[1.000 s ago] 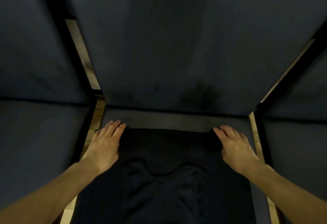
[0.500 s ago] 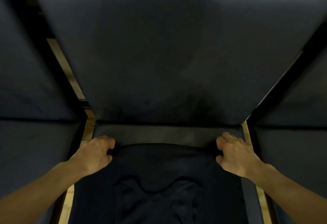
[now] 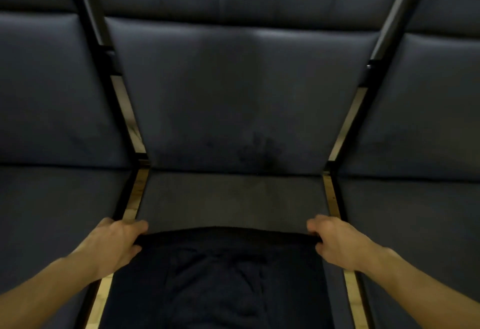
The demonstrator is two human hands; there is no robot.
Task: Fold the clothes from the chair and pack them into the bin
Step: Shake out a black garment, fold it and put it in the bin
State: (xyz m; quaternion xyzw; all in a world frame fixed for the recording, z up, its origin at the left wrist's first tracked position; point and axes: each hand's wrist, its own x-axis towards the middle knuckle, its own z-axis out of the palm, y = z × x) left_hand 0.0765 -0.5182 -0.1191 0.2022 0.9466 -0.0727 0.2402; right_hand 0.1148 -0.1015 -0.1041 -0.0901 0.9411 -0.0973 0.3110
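Both hands, L (image 3: 114,244) & R (image 3: 337,243), now clenched on the garment's (image 3: 220,276) far edge on the chair seat (image 3: 233,198), drawing it back toward the body — fold underway; no bin in view.

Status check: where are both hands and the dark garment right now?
Left hand and right hand each grip a far corner of the black cloth garment. Garment lies on the dark padded chair seat. No bin in view.

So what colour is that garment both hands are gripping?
Plain black garment, no visible pattern; head view.
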